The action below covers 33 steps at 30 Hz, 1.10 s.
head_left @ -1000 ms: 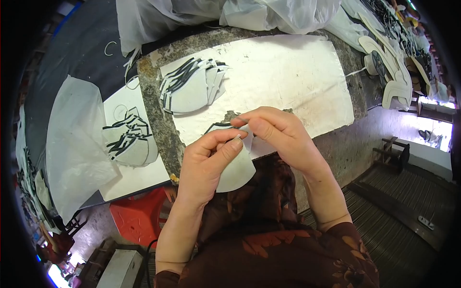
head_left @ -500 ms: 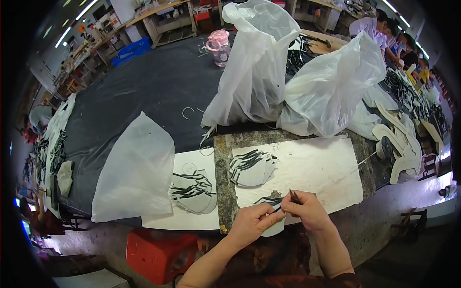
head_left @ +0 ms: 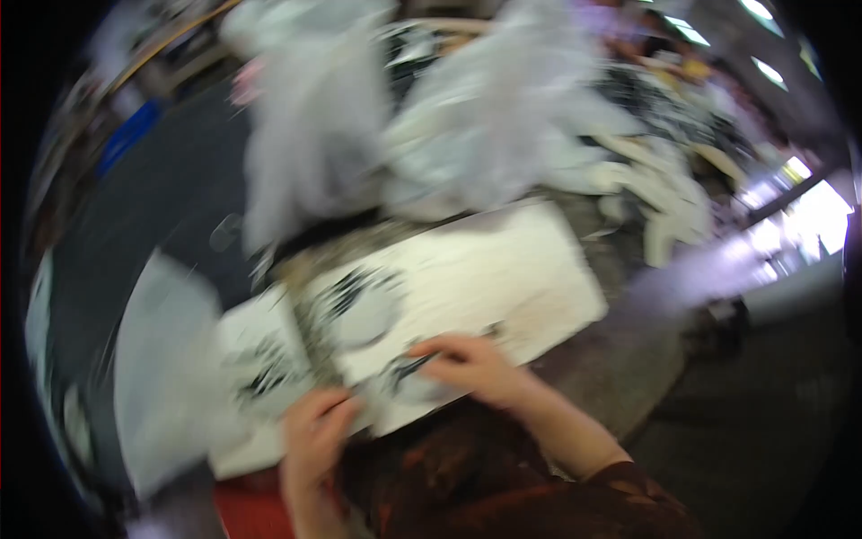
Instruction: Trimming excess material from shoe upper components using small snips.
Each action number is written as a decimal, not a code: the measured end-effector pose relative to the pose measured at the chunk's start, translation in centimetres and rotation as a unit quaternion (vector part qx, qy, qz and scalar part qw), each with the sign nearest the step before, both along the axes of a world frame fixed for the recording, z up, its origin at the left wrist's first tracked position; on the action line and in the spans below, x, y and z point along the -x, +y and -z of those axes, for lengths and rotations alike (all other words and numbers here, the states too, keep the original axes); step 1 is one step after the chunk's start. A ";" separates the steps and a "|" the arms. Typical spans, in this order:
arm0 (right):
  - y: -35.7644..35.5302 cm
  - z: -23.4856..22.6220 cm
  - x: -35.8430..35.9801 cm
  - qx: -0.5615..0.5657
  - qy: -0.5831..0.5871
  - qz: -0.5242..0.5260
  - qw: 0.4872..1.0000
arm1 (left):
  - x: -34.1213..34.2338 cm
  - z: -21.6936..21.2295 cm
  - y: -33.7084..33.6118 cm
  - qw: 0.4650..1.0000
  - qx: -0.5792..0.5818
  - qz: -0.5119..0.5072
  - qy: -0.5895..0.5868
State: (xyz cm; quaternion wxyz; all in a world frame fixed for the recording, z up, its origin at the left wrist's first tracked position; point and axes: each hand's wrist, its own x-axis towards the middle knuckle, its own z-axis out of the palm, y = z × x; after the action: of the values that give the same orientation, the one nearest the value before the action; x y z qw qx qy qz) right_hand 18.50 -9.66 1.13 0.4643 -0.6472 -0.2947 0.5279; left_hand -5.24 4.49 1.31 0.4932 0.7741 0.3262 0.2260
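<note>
Motion blurs the whole view. My right hand is over the near edge of the white board, its fingers curled at a pale grey rounded piece with black strips. Something dark shows at its fingertips, too smeared to name. Further left, my left hand is by the near end of the white sheet; the blur hides whether its fingers hold anything. A stack of grey rounded pieces with black strips rests on the board's left part. Another pile of such pieces lies on the white sheet.
Two large translucent plastic bags stand behind the board. A flatter plastic bag lies at left. Pale curved pieces are heaped at right. A red stool is below the table edge.
The view has swung, so the table appears shifted left and tilted. My hands, together around a small piece before, are now apart, the left one out toward the white sheet.
</note>
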 end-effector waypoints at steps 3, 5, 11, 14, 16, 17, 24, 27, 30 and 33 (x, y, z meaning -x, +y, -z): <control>-0.1 1.4 0.2 -0.056 0.048 -0.044 0.996 | 8.1 1.5 4.2 0.987 -0.029 -0.120 0.101; -0.6 1.4 0.2 -0.054 0.051 -0.032 0.997 | 9.9 1.8 6.7 0.987 0.042 -0.119 0.096; -1.3 1.0 -0.3 -0.076 0.032 -0.059 0.995 | 7.6 3.1 8.8 0.872 -0.444 -0.142 0.146; -1.6 0.8 -0.6 -0.132 -0.005 -0.082 0.988 | 5.9 4.0 7.2 0.968 -0.160 -0.191 0.025; -1.5 0.7 -0.6 -0.160 -0.035 -0.114 0.980 | 2.5 2.6 3.8 0.987 0.099 -0.123 -0.024; -1.4 0.3 -0.4 -0.192 -0.063 -0.149 0.968 | 0.9 2.6 2.0 0.976 0.191 -0.096 -0.046; -3.4 -1.0 0.0 -0.211 -0.204 -0.220 0.930 | -4.7 3.6 -3.7 0.878 0.457 0.080 -0.117; -4.1 -1.0 0.0 -0.216 -0.223 -0.224 0.924 | -4.8 4.0 -4.0 0.887 0.445 0.077 -0.101; -4.5 -0.8 0.3 -0.213 -0.232 -0.237 0.919 | -4.9 3.0 -4.5 0.878 0.464 0.072 -0.090; -4.8 -0.8 0.8 -0.204 -0.225 -0.246 0.921 | -5.1 1.8 -5.5 0.873 0.481 0.026 -0.081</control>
State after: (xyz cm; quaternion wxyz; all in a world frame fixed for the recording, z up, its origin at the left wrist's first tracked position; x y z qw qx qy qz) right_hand 17.71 -14.45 1.96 0.3636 -0.5474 -0.6424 0.3943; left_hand -0.12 -0.97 -0.50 0.8347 0.4289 0.3334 0.0903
